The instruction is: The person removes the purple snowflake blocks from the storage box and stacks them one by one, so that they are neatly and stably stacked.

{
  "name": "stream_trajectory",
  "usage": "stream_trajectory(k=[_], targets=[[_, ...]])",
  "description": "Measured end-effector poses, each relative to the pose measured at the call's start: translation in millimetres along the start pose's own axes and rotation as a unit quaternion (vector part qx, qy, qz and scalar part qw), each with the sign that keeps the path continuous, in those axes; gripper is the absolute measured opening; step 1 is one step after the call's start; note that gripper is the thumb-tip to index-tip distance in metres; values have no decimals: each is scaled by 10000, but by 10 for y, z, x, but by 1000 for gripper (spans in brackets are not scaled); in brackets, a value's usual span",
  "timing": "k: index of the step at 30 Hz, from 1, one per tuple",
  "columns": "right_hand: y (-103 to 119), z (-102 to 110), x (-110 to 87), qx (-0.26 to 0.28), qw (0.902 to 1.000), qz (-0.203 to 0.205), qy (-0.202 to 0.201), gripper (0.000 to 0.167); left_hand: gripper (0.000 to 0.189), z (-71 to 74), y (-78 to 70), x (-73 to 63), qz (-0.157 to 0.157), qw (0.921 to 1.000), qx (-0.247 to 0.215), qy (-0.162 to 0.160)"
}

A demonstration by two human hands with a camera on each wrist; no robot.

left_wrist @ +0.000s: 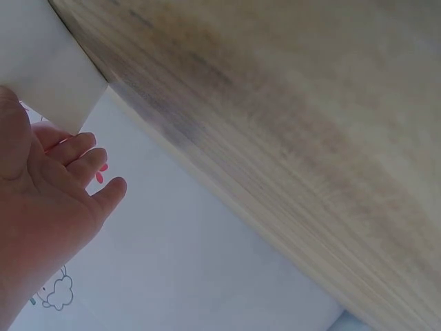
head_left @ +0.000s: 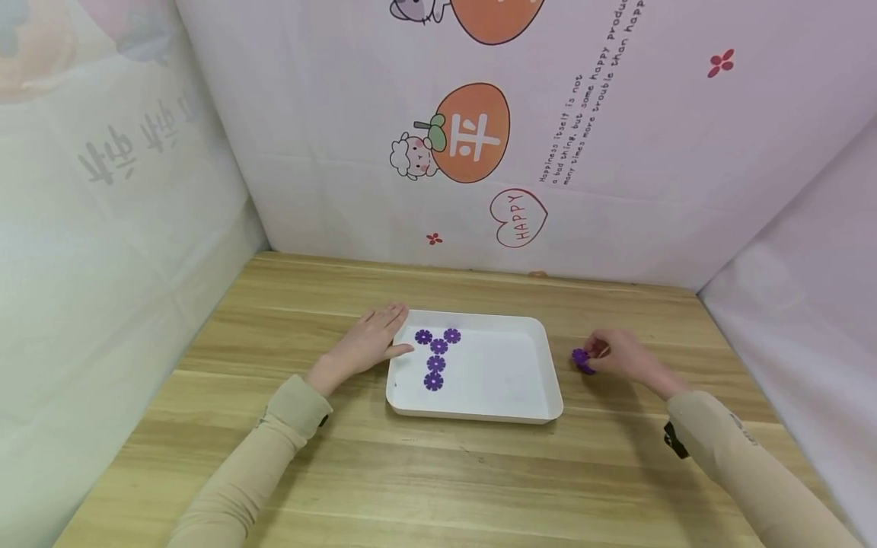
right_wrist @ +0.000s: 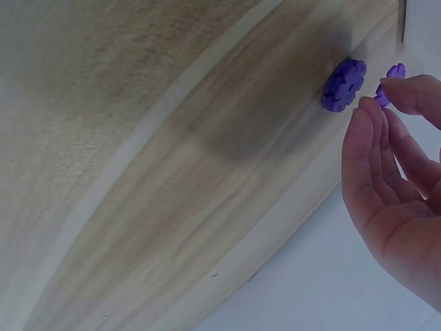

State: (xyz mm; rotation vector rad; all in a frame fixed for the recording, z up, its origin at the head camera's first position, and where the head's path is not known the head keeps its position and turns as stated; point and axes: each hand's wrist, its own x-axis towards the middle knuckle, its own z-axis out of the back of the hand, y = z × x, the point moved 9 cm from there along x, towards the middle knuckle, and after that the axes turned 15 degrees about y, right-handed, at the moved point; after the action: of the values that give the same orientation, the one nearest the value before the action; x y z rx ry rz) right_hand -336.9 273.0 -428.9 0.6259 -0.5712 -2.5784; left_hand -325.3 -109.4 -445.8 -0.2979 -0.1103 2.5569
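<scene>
A white tray [head_left: 500,369] lies on the wooden table, holding several purple notched snowflake discs [head_left: 436,364] laid in a Y shape on its left side. My left hand [head_left: 366,341] rests on the tray's left rim near the far corner, fingers extended and thumb over the edge. To the right of the tray, my right hand [head_left: 620,355] pinches a purple snowflake disc [right_wrist: 395,71] between thumb and fingertips. Just beside it on the table, more purple discs [right_wrist: 344,85] sit close together, seemingly stacked; how many is unclear.
The wooden table [head_left: 445,479] extends around the tray. White printed cloth [head_left: 329,167] stands behind the table's far edge, with further cloth walls [head_left: 123,251] along the left and right sides.
</scene>
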Motion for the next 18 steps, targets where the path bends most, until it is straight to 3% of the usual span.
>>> stream_trajectory(k=[18], targets=[[-107,-8,-53,-204,9996,-89,-188,19,80,55,-41,-28,-84,9999,15,-133]])
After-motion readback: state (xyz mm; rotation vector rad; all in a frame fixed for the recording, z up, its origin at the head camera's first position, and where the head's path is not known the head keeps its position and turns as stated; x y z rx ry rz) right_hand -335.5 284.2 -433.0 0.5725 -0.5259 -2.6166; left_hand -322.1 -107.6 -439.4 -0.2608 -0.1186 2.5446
